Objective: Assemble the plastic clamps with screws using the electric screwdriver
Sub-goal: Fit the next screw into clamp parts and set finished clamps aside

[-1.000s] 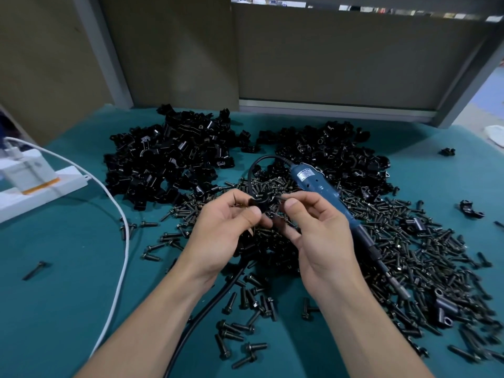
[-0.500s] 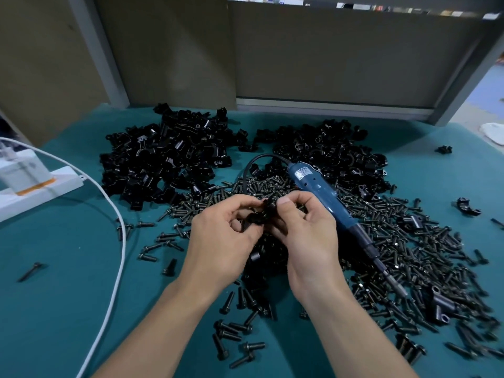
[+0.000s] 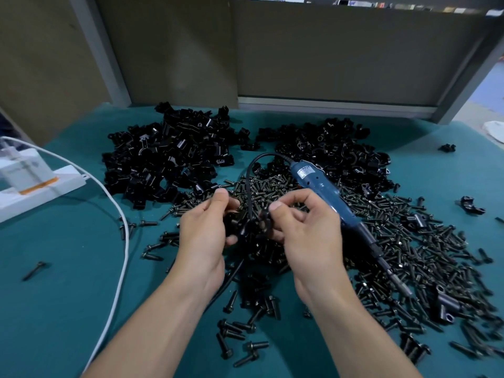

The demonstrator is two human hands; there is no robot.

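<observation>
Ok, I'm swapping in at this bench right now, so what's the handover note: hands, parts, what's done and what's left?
The left hand holds a black clamp piece; the right hand pinches a second piece beside it. The electric screwdriver lies unheld on the screw pile, with the clamp heaps behind. Done: two pieces picked up. Left: mate them, add a screw, drive it.

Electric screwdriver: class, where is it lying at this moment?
In the head view, the electric screwdriver lies on the screw pile, right of centre, just behind the right hand.
</observation>
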